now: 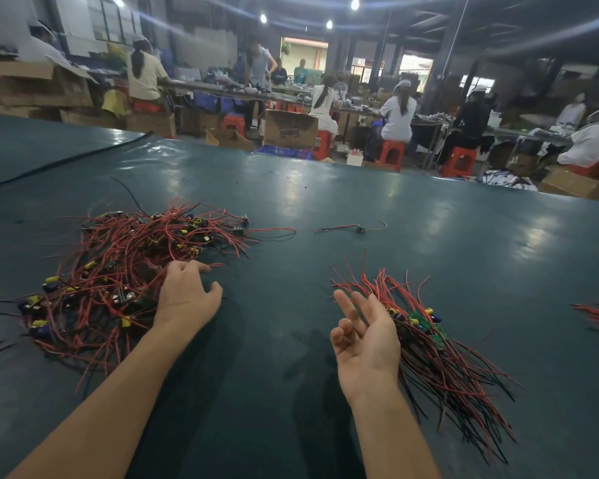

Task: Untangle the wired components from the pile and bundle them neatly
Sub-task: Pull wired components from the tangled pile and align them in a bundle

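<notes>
Head: L hand (187, 299) at wire pile (118, 267), grip unclear; R hand (367, 337) fingers (350, 307) slack; box (290, 129) print blurred

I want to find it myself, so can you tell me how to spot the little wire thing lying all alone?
Look at the big dark green table. Between the messy tangled pile on the left and the neat bundle on the right, but farther back, lies one lone wired component. It is the only piece lying by itself, with nothing touching it.
</notes>
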### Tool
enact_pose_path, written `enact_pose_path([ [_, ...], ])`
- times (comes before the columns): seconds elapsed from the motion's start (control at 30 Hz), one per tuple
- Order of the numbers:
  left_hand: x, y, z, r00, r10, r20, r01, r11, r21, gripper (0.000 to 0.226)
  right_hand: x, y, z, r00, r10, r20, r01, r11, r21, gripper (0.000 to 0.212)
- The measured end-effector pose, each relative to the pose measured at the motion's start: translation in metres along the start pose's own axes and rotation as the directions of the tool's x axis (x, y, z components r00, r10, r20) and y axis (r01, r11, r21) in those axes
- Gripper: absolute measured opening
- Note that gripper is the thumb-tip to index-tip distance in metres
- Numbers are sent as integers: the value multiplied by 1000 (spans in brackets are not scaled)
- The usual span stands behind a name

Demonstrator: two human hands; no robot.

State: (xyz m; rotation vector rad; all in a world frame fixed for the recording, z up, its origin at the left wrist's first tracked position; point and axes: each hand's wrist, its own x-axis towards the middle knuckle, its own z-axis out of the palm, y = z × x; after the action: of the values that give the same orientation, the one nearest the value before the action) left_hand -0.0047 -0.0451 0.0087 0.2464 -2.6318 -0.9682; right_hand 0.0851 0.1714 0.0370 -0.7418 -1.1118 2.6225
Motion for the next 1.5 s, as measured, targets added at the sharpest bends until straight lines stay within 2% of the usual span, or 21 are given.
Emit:
enact_pose_path([
  [0.13, -7, 7, 0, 960, 242, -143, -249, 968, -32, 12, 1, 2, 0, 1000, -7, 3, 7, 1000, -10, 26],
  [0.27, -20, 27, 1, 878, 432, -206, -460, 881, -111, 9, 1, 4, 2, 1000, 0, 5, 0, 1000, -20, 25],
  [0.43, -44, 48, 11, 778, 614, -131, -624, 732, -275, 14, 3, 8, 3, 1000, 5, 7, -4, 998, -63, 24],
  [0.5, -51, 51, 15, 782, 621, -52, -584, 700, -411, 18, 5, 11, 4, 1000, 1, 12, 1, 990, -138, 19],
  [0.57, -56, 53, 17, 812, 582, 52, -466, 699, -542, 26, 6, 17, 6, 999, -26, 34, 33, 972, -233, 11],
  [0.67, -58, 52, 19, 806, 576, 138, -375, 676, -634, 42, 8, 28, 9, 983, -94, 160, 148, 914, -377, 28],
  [0.8, -57, 51, 16, 773, 610, 178, -370, 660, -653, 39, 6, 38, 7, 927, -179, 331, 346, 750, -564, 46],
  [0.93, -62, 55, 17, 792, 601, 105, -374, 614, -695, 37, 6, 40, 5, 888, -105, 448, 400, 655, -641, 46],
  [1.03, -61, 57, 20, 827, 552, 107, -256, 539, -802, 32, 3, 40, 3, 810, -123, 573, 536, 551, -639, 37],
  [1.13, -62, 59, 20, 826, 555, 97, -247, 511, -823, 29, 3, 40, 5, 778, -179, 603, 596, 513, -617, 21],
  [1.2, -62, 59, 20, 844, 533, 51, -260, 491, -831, 30, 4, 41, 5, 791, -223, 570, 583, 556, -592, 14],
  [1.27, -60, 58, 18, 866, 500, 10, -271, 487, -830, 23, 6, 39, 7, 846, -271, 459, 501, 698, -511, 15],
  [1.33, -57, 58, 14, 877, 475, 72, -219, 528, -820, 14, 9, 34, 8, 883, -323, 341, 450, 787, -421, 19],
  [1.4, -55, 61, 12, 844, 456, 281, -79, 625, -777, 47, 10, 29, 8, 889, -356, 289, 447, 814, -370, 20],
  [1.43, -56, 63, 10, 804, 418, 423, 18, 694, -720, 63, 10, 27, 9, 895, -352, 273, 431, 840, -329, 21],
  [1.5, -58, 66, 9, 676, 298, 674, 210, 798, -564, 81, 8, 23, 11, 913, -321, 252, 373, 907, -197, 24],
])
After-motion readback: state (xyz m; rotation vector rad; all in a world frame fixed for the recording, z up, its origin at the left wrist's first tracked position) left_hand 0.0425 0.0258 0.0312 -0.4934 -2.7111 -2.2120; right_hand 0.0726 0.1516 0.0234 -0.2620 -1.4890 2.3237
